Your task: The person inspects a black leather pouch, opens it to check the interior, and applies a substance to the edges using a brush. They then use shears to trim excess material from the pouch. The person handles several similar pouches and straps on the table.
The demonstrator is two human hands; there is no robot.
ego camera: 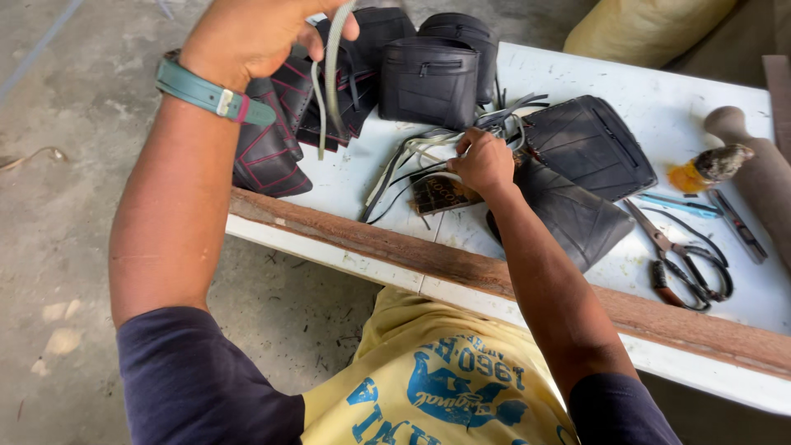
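Head view looked down on a white table (346, 177): the left hand (247, 33), raised, pinched a pale strap (332, 78) hanging over black pouches (428, 78). The right hand (484, 162) closed its fingers on a bundle of straps (428, 148) on the table, scissors (688, 264) well apart.

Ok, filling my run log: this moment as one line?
left hand: raised, holds pale strip | right hand: on strip bundle | black pouches, scissors on table

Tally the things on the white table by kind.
Black stitched rubber pouches: 6
Bundle of grey and black strips: 1
Black-handled scissors: 1
Wooden-handled glue brush: 1
Blue pen: 1
Total: 10
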